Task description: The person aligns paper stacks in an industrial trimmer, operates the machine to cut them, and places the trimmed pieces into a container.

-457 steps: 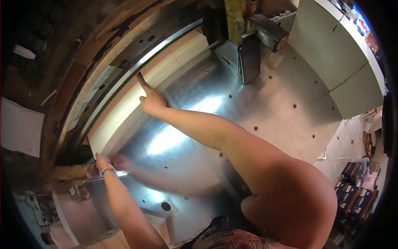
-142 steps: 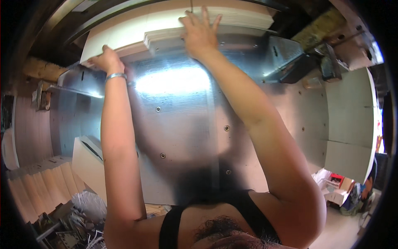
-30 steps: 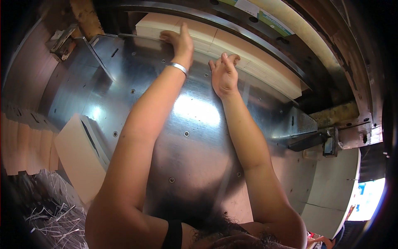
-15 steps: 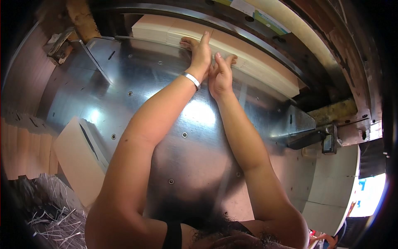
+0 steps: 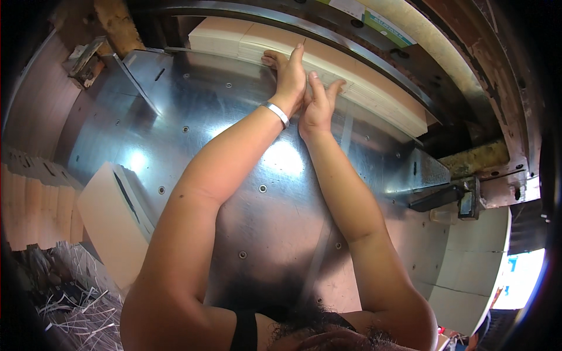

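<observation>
A row of pale paper stacks [image 5: 219, 38] lies along the far side of the steel table [image 5: 199, 99], partly beneath a long metal bar. My left hand [image 5: 290, 75] is at the front edge of the row, near its middle, thumb raised and fingers spread to the left. Close beside it, my right hand [image 5: 318, 108] is angled toward the same edge, its fingers apart and its palm facing up and inward. Neither hand grips anything. Both seem to touch the stacks' front face, though the exact contact is hard to see. A silver bracelet [image 5: 278, 114] circles my left wrist.
A metal side guide [image 5: 134, 82] stands at the far left, another [image 5: 430, 167] at the right. A pale block [image 5: 111, 216] leans at the left, by several paper stacks [image 5: 41, 207] and a heap of shredded strips [image 5: 82, 304]. Machine framework [image 5: 492, 70] arches overhead.
The view has shifted slightly. My hands stay at the front edge of the paper row, and my right hand's fingers have opened a little more. The stacks show no clear movement.
</observation>
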{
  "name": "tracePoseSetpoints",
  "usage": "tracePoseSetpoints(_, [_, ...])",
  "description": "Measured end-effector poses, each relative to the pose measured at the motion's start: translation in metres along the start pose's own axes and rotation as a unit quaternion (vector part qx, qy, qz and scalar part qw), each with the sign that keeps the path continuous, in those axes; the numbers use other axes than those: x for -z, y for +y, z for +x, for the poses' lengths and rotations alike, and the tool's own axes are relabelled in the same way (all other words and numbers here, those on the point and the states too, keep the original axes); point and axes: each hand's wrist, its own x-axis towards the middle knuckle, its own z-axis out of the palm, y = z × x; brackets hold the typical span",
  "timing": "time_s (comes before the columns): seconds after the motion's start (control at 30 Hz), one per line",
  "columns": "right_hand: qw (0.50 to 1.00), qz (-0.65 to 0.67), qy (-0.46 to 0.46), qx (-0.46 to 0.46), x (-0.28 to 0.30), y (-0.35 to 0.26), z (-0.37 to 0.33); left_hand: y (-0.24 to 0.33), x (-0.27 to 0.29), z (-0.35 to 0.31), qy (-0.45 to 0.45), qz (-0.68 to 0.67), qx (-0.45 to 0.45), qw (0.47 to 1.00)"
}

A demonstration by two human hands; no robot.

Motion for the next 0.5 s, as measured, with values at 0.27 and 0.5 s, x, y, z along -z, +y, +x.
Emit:
tracePoseSetpoints(0.27, [0.977,-0.029,0.207,0.043,0.039,-0.029,0.020,0.006,0.003,-0.007,0.005,0.073,-0.013,0.997])
tracePoseSetpoints(0.5, [0.986,-0.011,0.159,0.042,0.060,-0.026,0.035,0.004,-0.017,-0.019,0.012,0.058,0.019,0.998])
